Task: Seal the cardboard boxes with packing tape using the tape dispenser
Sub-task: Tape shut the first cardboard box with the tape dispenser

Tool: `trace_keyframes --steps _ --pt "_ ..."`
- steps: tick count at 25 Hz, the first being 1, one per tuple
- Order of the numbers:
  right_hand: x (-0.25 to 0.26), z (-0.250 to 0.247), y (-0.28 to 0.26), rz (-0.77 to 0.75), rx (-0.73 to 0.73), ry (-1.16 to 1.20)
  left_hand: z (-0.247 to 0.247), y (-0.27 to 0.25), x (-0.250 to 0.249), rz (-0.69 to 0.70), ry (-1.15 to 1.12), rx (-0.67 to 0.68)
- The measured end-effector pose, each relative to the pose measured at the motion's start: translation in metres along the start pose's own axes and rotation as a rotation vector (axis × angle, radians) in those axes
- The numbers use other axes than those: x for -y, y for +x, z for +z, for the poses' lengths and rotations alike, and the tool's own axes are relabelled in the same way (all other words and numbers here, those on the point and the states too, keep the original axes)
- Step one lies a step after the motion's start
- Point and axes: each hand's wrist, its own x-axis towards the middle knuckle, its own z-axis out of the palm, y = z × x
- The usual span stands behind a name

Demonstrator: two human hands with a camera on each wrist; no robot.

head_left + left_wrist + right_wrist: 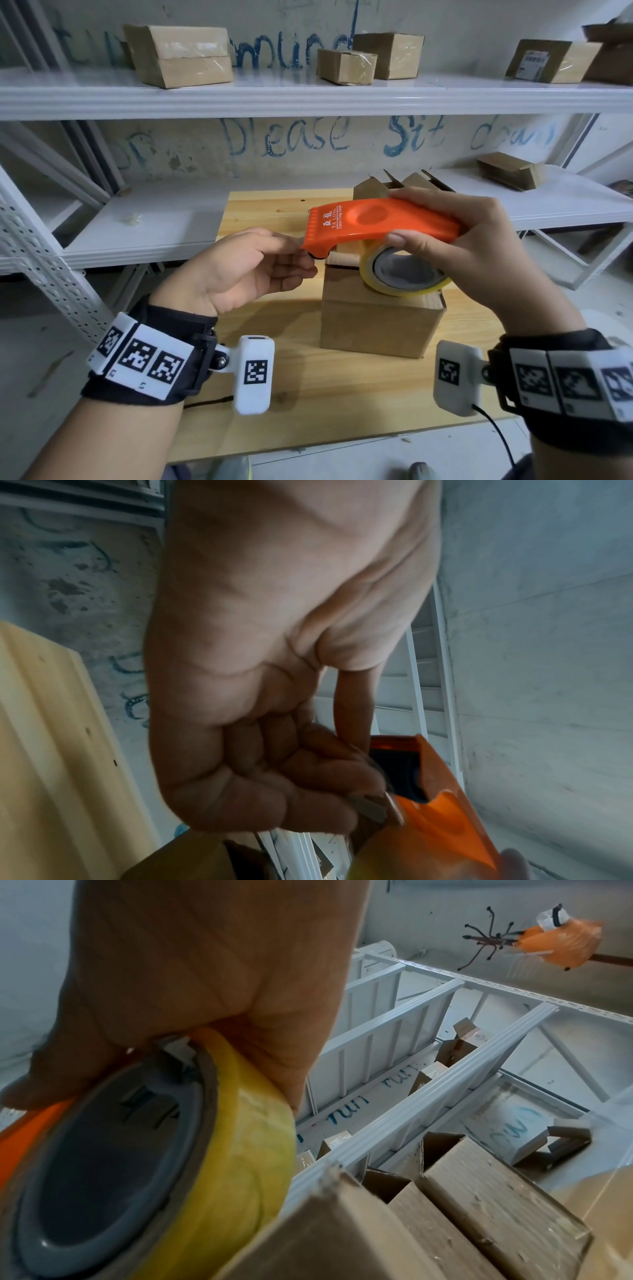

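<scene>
Wooden bench (342,394) in front of white shelves (308,99) with boxes, blue scrawl on the wall. Right hand (479,260) grasps the orange dispenser (376,219) above the box (376,322). Left hand (246,270) pinches its front end; tape unclear.

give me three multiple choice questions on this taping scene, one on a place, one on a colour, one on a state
1. Where does the nearest cardboard box stand?
A. on the wooden board
B. on the top shelf
C. on the floor

2. What colour is the tape dispenser?
A. blue
B. orange
C. black

3. What is the right hand doing?
A. resting flat on the board
B. hanging idle
C. gripping the dispenser

Answers:
1. A, the box sits on the wooden board.
2. B, its body is orange.
3. C, fingers and thumb wrap the dispenser above the tape roll, while the left hand pinches at its front end.
</scene>
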Motion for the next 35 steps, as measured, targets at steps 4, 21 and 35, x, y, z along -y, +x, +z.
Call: trace_keyframes --steps 4,21,35 --pt "0.002 -0.003 -0.001 0.006 -0.008 0.048 0.0 -0.002 -0.003 -0.038 -0.001 -0.013" --pt "-0.012 -0.013 -0.007 0.04 0.011 0.0 -0.012 0.015 0.023 -0.334 0.154 -0.204" --pt "-0.007 -0.004 -0.003 0.033 0.024 -0.094 0.023 0.027 0.043 -0.466 0.25 -0.081"
